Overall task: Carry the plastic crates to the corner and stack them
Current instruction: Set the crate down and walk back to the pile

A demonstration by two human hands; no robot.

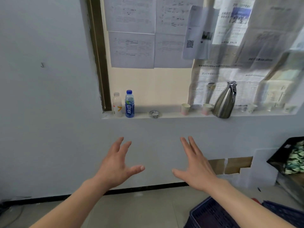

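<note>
Nearest, at the lower right, a dark blue plastic crate (209, 214) sat on the tiled floor (139, 206), partly hidden under the right forearm; the edge of a second blue crate (286, 211) showed just to its right. Above the floor both hands were released and grasping nothing; the left hand (117, 165) and the right hand (195, 167) were held out side by side, apart, backs up, fingers spread and thumbs pointing toward each other; neither touched a crate. Farther right, a black crate (283, 150) sat tilted and higher up, with green patterned material (296, 158) inside; what it rested on could not be made out. Beyond the hands rose a pale grey wall (49, 112) with a dark strip along its foot. Farther up, a window ledge (172, 116) carried, left to right, a white bottle (117, 105) just beside a blue bottle (129, 104), a roll of tape (154, 114), two paper cups (185, 109), and a metal jug (224, 102); printed sheets (131, 30) and newspaper (230, 46) covered the window behind.
</note>
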